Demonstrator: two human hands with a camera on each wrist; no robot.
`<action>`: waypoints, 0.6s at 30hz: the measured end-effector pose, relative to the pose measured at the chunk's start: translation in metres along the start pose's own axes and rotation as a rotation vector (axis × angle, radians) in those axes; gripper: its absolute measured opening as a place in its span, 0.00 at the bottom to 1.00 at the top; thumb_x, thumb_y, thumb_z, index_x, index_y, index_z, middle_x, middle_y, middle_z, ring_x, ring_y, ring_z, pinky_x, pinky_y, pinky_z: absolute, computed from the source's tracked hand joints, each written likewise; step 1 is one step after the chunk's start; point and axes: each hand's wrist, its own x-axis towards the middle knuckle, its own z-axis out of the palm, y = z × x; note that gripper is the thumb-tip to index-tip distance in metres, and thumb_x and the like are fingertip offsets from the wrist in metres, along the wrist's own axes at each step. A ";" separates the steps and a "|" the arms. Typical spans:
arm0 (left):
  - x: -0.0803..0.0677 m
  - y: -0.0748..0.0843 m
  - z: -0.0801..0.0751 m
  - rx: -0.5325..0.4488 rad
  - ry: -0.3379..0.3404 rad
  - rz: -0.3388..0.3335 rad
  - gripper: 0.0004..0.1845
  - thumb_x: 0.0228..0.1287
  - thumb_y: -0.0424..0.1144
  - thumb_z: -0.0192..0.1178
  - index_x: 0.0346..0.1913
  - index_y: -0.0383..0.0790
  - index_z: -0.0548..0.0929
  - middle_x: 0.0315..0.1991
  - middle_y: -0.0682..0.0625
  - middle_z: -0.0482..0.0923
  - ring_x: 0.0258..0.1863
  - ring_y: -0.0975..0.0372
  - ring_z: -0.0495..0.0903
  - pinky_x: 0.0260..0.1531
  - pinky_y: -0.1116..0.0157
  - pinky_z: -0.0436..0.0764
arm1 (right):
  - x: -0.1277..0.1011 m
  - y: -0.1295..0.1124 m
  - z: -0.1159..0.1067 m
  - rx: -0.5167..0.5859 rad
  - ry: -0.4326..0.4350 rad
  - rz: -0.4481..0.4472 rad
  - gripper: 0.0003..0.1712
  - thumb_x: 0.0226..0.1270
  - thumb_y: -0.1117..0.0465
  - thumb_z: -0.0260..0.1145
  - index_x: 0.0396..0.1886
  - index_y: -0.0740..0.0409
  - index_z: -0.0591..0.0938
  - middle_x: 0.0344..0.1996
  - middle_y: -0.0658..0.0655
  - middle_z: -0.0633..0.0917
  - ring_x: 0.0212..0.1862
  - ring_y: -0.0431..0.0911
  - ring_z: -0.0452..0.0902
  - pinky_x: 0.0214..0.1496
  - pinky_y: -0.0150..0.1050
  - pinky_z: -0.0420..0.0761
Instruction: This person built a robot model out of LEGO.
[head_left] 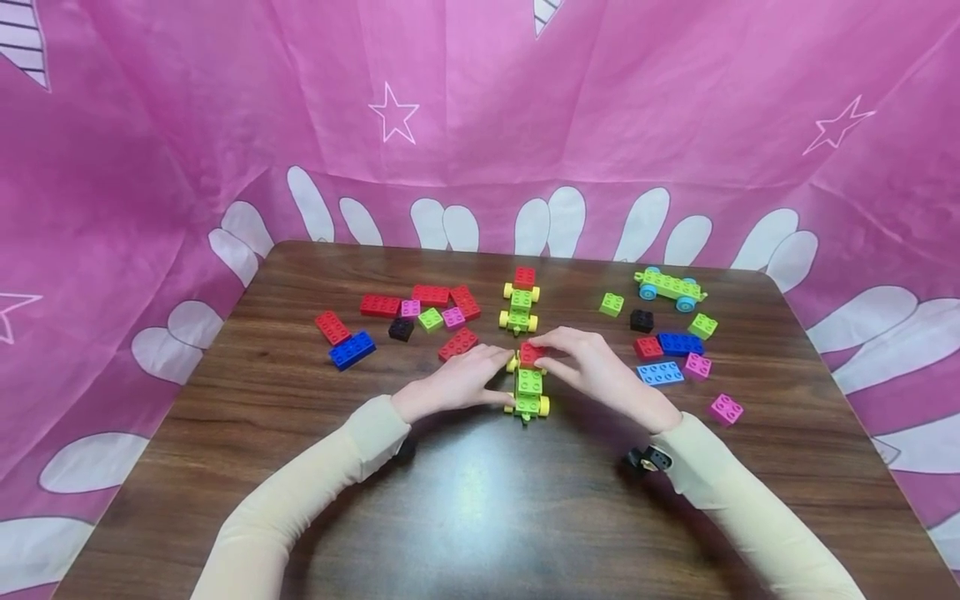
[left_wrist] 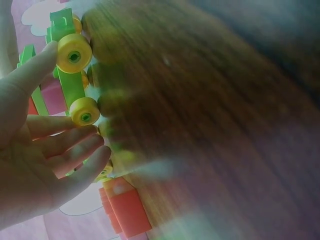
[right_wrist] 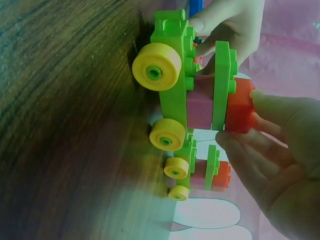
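Right hand (head_left: 600, 371) pinches the small red plastic brick (head_left: 531, 354) atop the green yellow-wheeled plastic brick car (head_left: 528, 392) at frame centre; left hand (head_left: 457, 382), fingers relaxed, touches its side.

Green wheeled brick car (head_left: 528, 387), yellow wheels, red brick (head_left: 531, 355) on top, upright mid-table

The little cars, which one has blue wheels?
The green car at the table's far right corner. The other two cars in the middle have yellow wheels and red bricks on top.
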 end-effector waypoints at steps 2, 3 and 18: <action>0.000 0.000 0.001 -0.003 -0.001 -0.003 0.43 0.62 0.57 0.65 0.72 0.34 0.67 0.70 0.41 0.70 0.69 0.51 0.71 0.64 0.51 0.76 | -0.001 0.001 0.000 0.008 0.019 0.022 0.18 0.61 0.58 0.73 0.52 0.55 0.85 0.45 0.52 0.89 0.48 0.44 0.85 0.52 0.43 0.86; 0.000 0.000 0.001 -0.004 -0.001 -0.005 0.43 0.62 0.57 0.65 0.72 0.34 0.67 0.70 0.41 0.70 0.69 0.51 0.71 0.64 0.51 0.77 | -0.001 0.001 0.000 0.009 0.029 0.035 0.18 0.61 0.58 0.74 0.50 0.55 0.85 0.44 0.52 0.89 0.47 0.45 0.86 0.52 0.43 0.86; 0.001 0.000 0.001 -0.016 0.004 -0.003 0.43 0.62 0.57 0.65 0.72 0.33 0.66 0.70 0.42 0.70 0.69 0.51 0.71 0.65 0.51 0.76 | 0.002 0.001 -0.004 0.028 0.016 0.099 0.14 0.61 0.59 0.73 0.46 0.56 0.86 0.42 0.54 0.89 0.45 0.46 0.86 0.50 0.44 0.86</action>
